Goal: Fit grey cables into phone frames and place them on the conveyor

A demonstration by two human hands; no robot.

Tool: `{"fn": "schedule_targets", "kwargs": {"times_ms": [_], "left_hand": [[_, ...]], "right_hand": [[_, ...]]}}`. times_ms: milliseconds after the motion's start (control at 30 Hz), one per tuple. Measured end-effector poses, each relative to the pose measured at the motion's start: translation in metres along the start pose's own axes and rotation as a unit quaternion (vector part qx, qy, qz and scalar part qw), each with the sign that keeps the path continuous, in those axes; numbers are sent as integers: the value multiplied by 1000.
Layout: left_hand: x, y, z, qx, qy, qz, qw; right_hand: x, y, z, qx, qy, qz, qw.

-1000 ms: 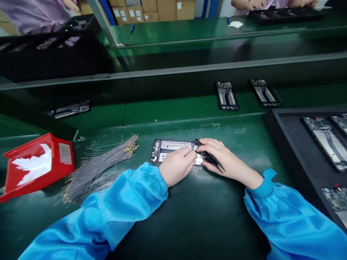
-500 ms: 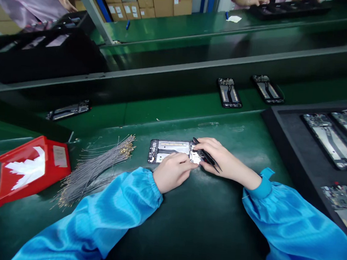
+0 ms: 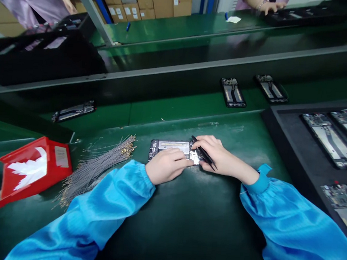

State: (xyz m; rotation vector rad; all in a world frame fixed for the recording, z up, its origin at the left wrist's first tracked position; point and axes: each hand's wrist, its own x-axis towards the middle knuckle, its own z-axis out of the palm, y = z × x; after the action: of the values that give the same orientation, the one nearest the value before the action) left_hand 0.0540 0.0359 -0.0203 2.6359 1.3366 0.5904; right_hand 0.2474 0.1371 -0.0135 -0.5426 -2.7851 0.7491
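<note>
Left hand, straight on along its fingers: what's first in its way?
Probably the right hand, at its thumb side. The left hand is already over the open phone; with one view, depth is unclear, so it might pass just under or over.

Left hand point(image 3: 166, 166): is sliding left along the phone point(image 3: 175, 145)
Back phones point(image 3: 233, 93): are drifting right
Far tray point(image 3: 298, 20): is shifting right

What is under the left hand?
Part of an opened phone: its left end and some silver middle show beyond the left hand; details directly beneath are covered.
</note>
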Motion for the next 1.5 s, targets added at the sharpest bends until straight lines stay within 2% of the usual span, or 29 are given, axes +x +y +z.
{"fn": "schedule_targets", "kwargs": {"times_ms": [167, 367, 533, 867, 1033, 1167, 1367, 1500], "left_hand": [[-8, -13, 1, -63, -6, -4, 998], [-7, -11, 6, -55, -21, -18, 998], [-6, -10, 4, -54, -5, -8, 999], [-6, -10, 6, -40, 6, 5, 999], [-5, -8, 2, -130, 15, -33, 991], [-4, -9, -1, -169, 0, -44, 985], [-4, -9, 1, -162, -2, -48, 986], [-4, -10, 2, -156, -1, -44, 987]], "right_hand": [[1, 0, -5, 17, -17, 4, 1000], [7, 0, -7, -9, -33, 14, 999], [12, -4, -10, -22, -59, 31, 998], [12, -2, -3, -25, -35, 27, 999], [15, -2, 1, -30, -17, 27, 999], [19, -1, -2, -32, -41, 32, 998], [29, -7, -6, -71, -78, 69, 992], [32, -12, -4, -98, -82, 74, 989]]}}
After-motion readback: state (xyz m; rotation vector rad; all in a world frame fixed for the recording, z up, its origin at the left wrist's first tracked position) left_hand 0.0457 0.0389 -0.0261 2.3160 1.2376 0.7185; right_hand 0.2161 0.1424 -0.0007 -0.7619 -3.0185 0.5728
